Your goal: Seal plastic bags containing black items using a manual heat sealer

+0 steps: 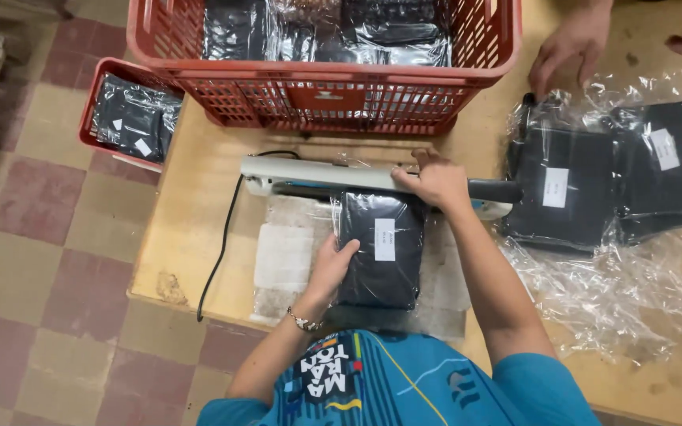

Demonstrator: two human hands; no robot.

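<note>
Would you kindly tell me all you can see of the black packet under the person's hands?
The black packet is a flat, folded dark item in glossy clear plastic, with a small white label on top. It lies on the table, its far end under the sealer arm. The left hand grips its left edge; the right hand presses the sealer above it.

A wooden table [199, 205] bears a red crate [325, 95], heat sealer [317, 175] and bagged black garments [593, 189].

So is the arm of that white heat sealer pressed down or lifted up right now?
Pressed down. The right hand lies on the white heat sealer, whose arm sits flat against its base, over the top edge of the black plastic-wrapped packet.
</note>
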